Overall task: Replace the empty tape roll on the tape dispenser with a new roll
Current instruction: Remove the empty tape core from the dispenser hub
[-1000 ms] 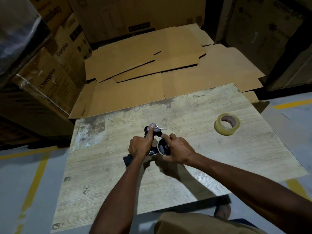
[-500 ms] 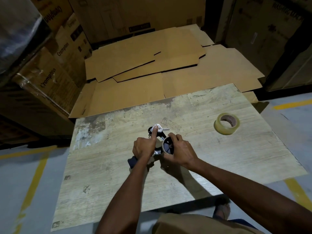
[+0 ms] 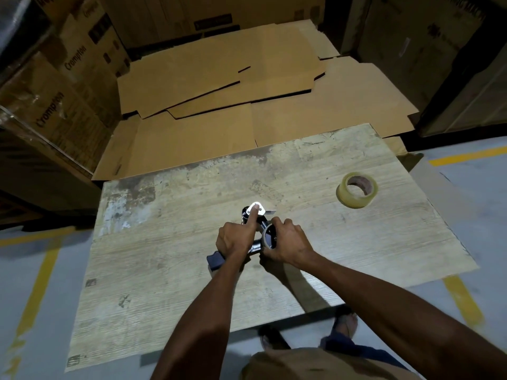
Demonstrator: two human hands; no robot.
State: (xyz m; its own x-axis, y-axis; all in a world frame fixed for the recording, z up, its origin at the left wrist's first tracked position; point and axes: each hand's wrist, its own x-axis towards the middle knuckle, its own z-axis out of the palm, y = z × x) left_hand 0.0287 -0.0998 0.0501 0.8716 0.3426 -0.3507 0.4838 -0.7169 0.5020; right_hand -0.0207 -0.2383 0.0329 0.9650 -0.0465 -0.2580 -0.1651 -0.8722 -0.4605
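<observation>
Plainly, the left hand point(image 3: 236, 239) is the anchor. Its lower fingers wrap the handle of the tape dispenser point(image 3: 255, 246), whose blue butt sticks out toward seven o'clock. The forefinger lies straight along the frame and presses the bright metal plate point(image 3: 259, 207) at the twelve o'clock end. That hold likely pins the tool to the table point(image 3: 164, 270) so it cannot twist while the roll is worked off.

Just beside it at three o'clock, the right hand point(image 3: 288, 242) curls thumb and fingers round the empty roll point(image 3: 265, 238) on the hub, a grip suited to drawing it off. Whether it has begun to slide I cannot tell.

The dispenser sits near the table's middle, a dark metal frame with a shiny nose. The empty roll shows only as a thin dull ring round a dark hub, with no tape visible on it. The new roll point(image 3: 356, 190) lies flat, well apart at two o'clock, pale, yellowish and thick with tape.
</observation>
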